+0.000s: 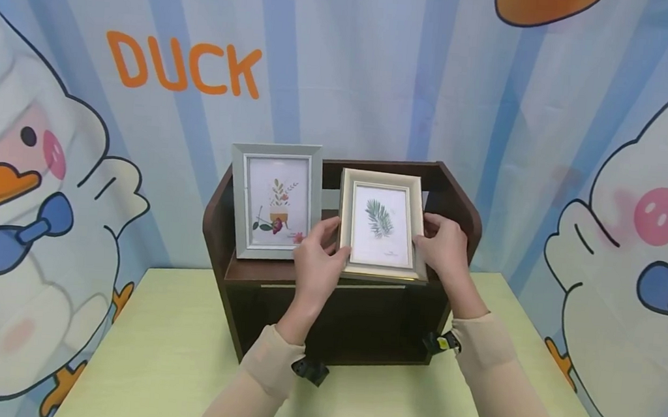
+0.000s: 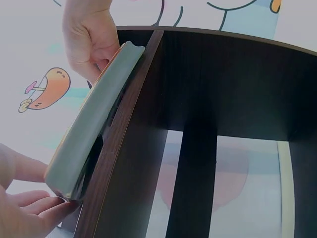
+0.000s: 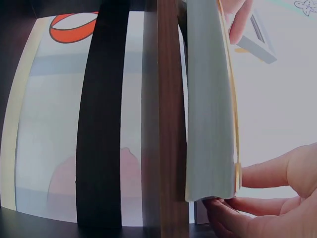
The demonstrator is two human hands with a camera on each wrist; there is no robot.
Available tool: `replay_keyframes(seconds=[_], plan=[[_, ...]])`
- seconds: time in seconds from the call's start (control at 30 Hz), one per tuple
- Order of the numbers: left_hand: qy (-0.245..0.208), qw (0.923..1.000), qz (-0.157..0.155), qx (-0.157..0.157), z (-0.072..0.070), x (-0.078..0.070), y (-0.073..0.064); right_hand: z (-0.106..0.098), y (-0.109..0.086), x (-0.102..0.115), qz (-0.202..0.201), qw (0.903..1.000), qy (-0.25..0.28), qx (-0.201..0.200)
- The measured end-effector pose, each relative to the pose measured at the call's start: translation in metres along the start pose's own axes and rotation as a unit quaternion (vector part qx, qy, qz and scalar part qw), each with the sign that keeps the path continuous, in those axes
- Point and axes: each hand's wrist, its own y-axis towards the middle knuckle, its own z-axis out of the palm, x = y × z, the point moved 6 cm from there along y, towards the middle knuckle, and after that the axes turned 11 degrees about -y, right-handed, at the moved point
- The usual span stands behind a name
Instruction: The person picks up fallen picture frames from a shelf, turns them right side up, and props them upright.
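Observation:
Both hands hold a cream-gold picture frame with a green leaf print, at the top shelf of a dark brown wooden rack. My left hand grips its left side, thumb in front and fingers behind. On the opposite side, my right hand grips the right edge the same way. In the left wrist view, the frame's pale edge leans close to the shelf board. The right wrist view shows that edge beside the board; whether they touch I cannot tell.
A grey-white picture frame with a potted-flower print stands upright on the left of the top shelf. The rack's lower compartment is dark. Beneath lies a pale yellow-green tabletop, with a duck-patterned curtain behind.

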Motion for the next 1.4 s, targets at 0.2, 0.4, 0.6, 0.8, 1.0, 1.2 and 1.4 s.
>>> replay_keyframes(seconds=[0.2, 0.4, 0.6, 0.8, 1.0, 1.2, 1.4], plan=[[0.01, 0.9999, -0.002, -0.005, -0.001, -0.001, 0.002, -0.001, 0.002, 0.001, 0.002, 0.9996, 0.028, -0.009], [0.021, 0.9997, -0.01, -0.009, -0.002, -0.001, 0.005, -0.003, 0.002, 0.003, -0.006, 0.9987, 0.05, -0.007], [0.025, 0.9995, -0.009, -0.018, -0.003, -0.004, 0.008, -0.004, 0.001, 0.004, -0.009, 0.9968, 0.079, -0.011], [0.023, 0.9995, -0.004, -0.022, -0.004, -0.006, 0.01, -0.006, 0.0, 0.005, -0.023, 0.9941, 0.099, -0.037], [0.026, 0.9993, 0.003, -0.025, -0.004, -0.008, 0.014, -0.007, -0.001, 0.006, -0.034, 0.9892, 0.131, -0.058], [0.023, 0.9994, 0.008, -0.024, -0.004, -0.008, 0.016, -0.009, -0.002, 0.009, -0.047, 0.9844, 0.155, -0.068], [0.028, 0.9991, 0.021, -0.022, -0.003, -0.009, 0.019, -0.011, -0.003, 0.011, -0.07, 0.9765, 0.188, -0.077]])
